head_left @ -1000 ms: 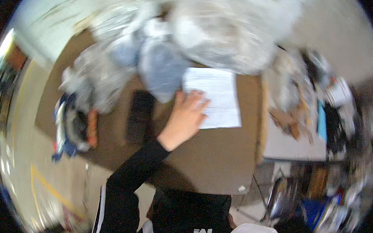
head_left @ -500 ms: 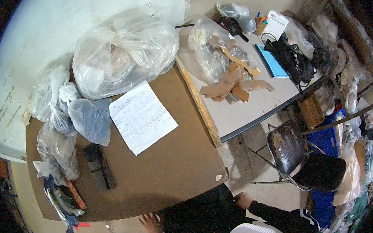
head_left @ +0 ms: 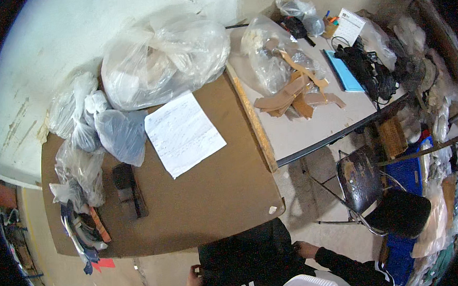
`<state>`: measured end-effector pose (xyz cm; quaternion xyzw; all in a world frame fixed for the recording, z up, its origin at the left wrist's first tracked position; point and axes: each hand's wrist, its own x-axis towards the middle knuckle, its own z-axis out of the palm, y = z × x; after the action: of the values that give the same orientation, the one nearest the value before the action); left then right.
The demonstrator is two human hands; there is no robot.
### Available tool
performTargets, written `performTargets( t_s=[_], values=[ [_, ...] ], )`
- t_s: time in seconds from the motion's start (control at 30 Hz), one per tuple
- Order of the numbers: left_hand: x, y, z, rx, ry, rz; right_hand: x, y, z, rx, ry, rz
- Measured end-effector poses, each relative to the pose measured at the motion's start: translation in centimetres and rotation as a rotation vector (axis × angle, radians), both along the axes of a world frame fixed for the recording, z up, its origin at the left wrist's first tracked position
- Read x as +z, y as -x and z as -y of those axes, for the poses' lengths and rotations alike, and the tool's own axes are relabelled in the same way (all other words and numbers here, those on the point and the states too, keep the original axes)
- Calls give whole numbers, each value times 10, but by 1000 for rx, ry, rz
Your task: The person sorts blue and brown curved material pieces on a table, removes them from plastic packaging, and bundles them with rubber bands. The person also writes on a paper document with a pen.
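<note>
My left hand is low, in front of the brown table's near edge, its fingers curled at the left side of a black form. This form looks like dark clothing over my lap. At its right side is my right hand, fingers bent in against the black; their tips are partly hidden. What either hand grips, if anything, does not show. A handwritten white sheet lies on the brown table. To its left is a dark, flat, oblong case.
Knotted plastic bags crowd the table's back and left. Dark curved pieces overhang its left corner. Beyond a wooden strip, a pale table bears tan cut pieces and a blue folder. A folding chair stands right.
The view has shifted, so the tables sit slightly higher and further right. My left hand's fingers have come off the table edge and curled beside the black form. My right hand remains beside it.
</note>
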<state>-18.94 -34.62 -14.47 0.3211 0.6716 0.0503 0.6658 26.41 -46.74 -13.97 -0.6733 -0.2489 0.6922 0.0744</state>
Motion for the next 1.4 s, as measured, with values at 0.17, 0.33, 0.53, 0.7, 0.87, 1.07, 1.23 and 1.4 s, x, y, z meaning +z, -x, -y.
performTargets(
  t_s=[0.17,0.33,0.53,0.7,0.87,1.07,1.23,1.4],
  values=[
    [-35,-14,20,-301,-458,-351,11,16,7,225,-458,495],
    [8,-25,-17,-427,-171,-154,-5,11,12,-73,-356,393],
    [-27,-54,-31,-178,-93,214,-20,19,-76,-148,-387,85],
    [-12,-135,-42,-169,139,-556,-18,14,-101,26,-347,-2],
    [-36,-131,-37,-219,19,-559,-19,-3,-97,83,-307,10],
    [-75,-120,-10,-582,-212,-664,-12,0,-99,66,-311,6],
    [-27,-94,-33,-897,-281,-520,1,-6,-99,138,-369,25],
    [157,-93,-162,-1377,-43,88,92,-69,-155,889,-327,29]
  ],
)
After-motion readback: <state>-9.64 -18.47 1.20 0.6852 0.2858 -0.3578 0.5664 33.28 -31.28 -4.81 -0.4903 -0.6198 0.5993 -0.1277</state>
